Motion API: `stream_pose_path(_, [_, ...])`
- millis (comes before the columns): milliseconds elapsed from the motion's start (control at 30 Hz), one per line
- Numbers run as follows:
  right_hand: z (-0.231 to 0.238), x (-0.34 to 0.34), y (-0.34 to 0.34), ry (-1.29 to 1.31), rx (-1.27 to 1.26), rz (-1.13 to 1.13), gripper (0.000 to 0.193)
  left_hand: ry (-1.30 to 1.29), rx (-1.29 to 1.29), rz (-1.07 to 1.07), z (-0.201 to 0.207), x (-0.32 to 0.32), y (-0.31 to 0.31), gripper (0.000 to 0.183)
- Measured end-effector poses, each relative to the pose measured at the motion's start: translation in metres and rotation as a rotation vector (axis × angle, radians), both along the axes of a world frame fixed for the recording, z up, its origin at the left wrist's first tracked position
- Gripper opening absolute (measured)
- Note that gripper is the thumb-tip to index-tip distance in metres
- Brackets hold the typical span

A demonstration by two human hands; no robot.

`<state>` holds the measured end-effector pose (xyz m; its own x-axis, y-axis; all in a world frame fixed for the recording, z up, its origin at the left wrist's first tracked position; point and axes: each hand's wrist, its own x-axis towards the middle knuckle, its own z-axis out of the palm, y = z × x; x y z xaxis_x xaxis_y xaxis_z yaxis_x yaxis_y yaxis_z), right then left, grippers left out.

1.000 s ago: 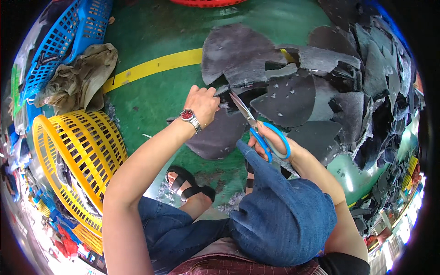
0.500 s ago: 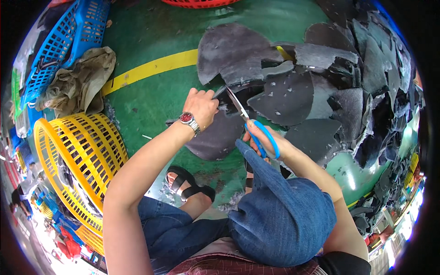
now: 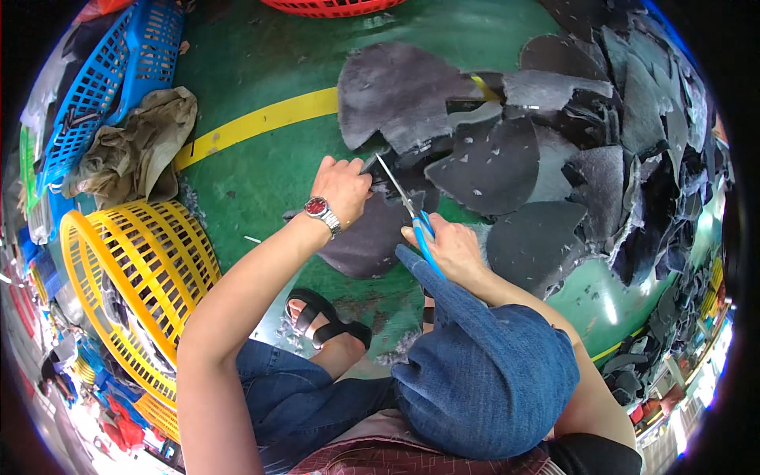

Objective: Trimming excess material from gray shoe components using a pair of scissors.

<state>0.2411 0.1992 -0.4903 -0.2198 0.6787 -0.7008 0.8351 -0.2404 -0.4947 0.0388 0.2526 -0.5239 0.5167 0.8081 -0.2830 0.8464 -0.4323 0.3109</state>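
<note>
In my right hand [image 3: 454, 247] is a pair of scissors [image 3: 406, 199] with blue handles, its blades pointing up and left. The blades look nearly together. My left hand [image 3: 345, 190], with a red-faced watch at the wrist, is closed on the edge of a dark fabric piece [image 3: 375, 161]. The scissor tips are beside that edge, close to my left fingers; whether they touch it I cannot tell. Below the hands a rounded dark grey piece [image 3: 364, 245] lies on the floor. A larger grey fuzzy piece [image 3: 396, 87] is just beyond.
Dark offcuts [image 3: 507, 166] are heaped to the right on the green floor [image 3: 261, 182], which bears a yellow line [image 3: 269, 116]. At left stand a yellow basket [image 3: 186, 245], a crumpled brown cloth [image 3: 134, 150] and a blue basket [image 3: 154, 55]. A red basket [image 3: 332, 6] is at the far edge.
The scissors have shifted slightly left, and my right hand has turned so their handles look closer together. My left hand stays nearly in place, gripping the dark piece.
</note>
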Motion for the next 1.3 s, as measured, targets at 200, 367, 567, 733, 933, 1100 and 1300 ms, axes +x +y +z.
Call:
stream_pose_path(200, [0.004, 0.033, -0.025, 0.147, -0.035, -0.03, 0.05, 0.248, -0.23, 0.013, 0.052, -0.057, 0.006, 0.014])
stream_pose_path(367, [-0.025, 0.065, -0.024, 0.196, -0.244, -0.428, 0.052, 0.651, 0.024, 0.18, 0.13, -0.083, 0.055, 0.013])
stream_pose_path(567, [-0.057, 0.05, 0.008, 0.387, -0.342, -0.592, 0.061, 0.219, 0.427, 0.241, 0.064, 0.003, 0.092, 0.011])
stream_pose_path(733, [-0.067, 0.032, 0.019, 0.315, -0.311, -0.504, 0.065, -0.115, 0.108, 0.486, -0.02, 0.082, 0.083, 0.038])
stream_pose_path(933, [-0.062, 0.035, 0.012, 0.129, -0.124, -0.224, 0.069, 0.054, 0.083, 0.493, -0.032, 0.091, 0.074, 0.052])
stream_pose_path(1100, [-0.059, 0.056, -0.007, 0.363, -0.273, -0.446, 0.059, 0.102, 0.167, 0.364, -0.043, 0.053, 0.075, 0.034])
stream_pose_path(1300, [-0.049, 0.051, 0.017, 0.575, -0.4, -0.416, 0.062, 0.009, 0.244, 0.296, -0.045, 0.035, 0.053, 0.028])
